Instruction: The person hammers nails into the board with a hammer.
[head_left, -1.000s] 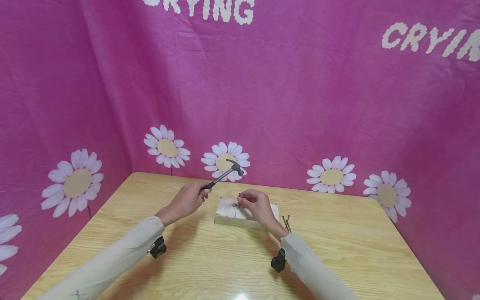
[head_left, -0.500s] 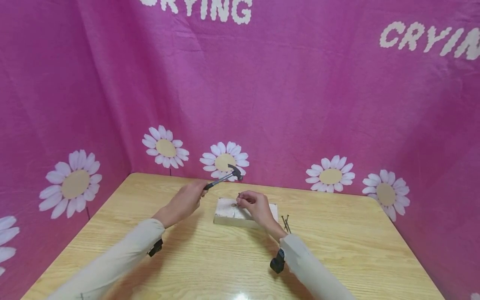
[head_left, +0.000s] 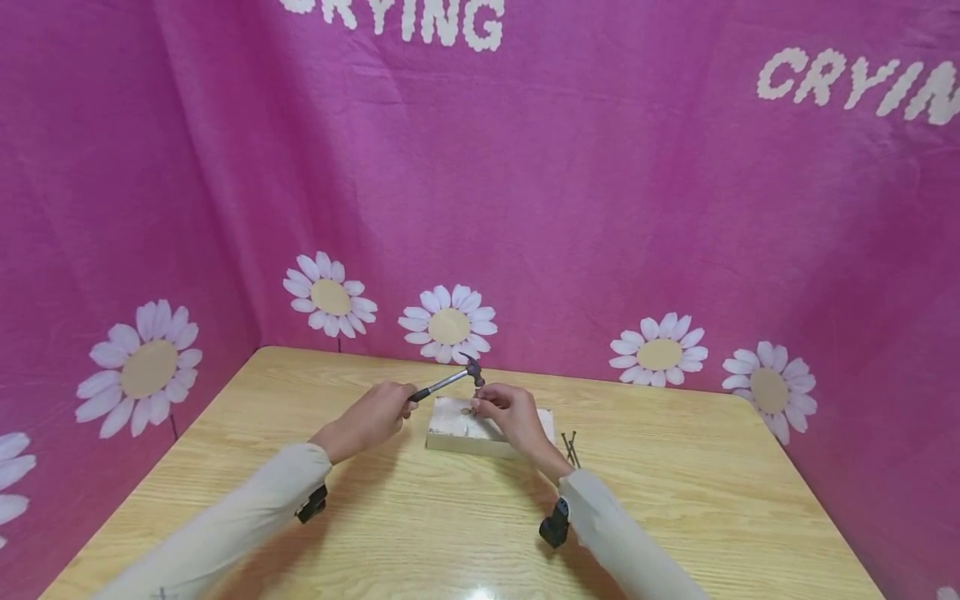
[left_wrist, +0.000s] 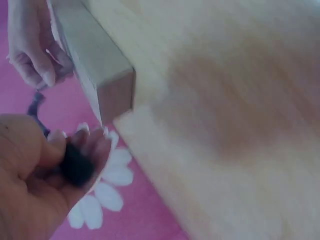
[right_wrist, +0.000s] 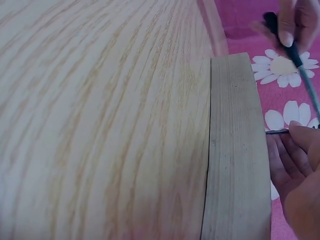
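In the head view my left hand [head_left: 378, 414] grips the dark handle of a claw hammer [head_left: 448, 381]. The hammer's head sits right above the fingertips of my right hand [head_left: 513, 414]. Between thumb and fingers my right hand pinches a nail [right_wrist: 277, 132], which stands upright against the top of a wooden block [head_left: 465, 443]. The block's top is whitish and worn, its side bare wood [right_wrist: 235, 150]. In the left wrist view the fingers curl round the black handle end [left_wrist: 77, 167]. Most of the nail is hidden by the right fingers.
Several loose nails [head_left: 572, 448] lie on the wooden table [head_left: 420, 533], just right of the block. A pink cloth [head_left: 555, 183] with white daisies hangs behind and beside the table. Each wrist wears a small black camera [head_left: 555, 523].
The hammer's head has come down from well above the block to the nail's top, the left hand lowering with it. My right hand keeps its pinch on the nail.
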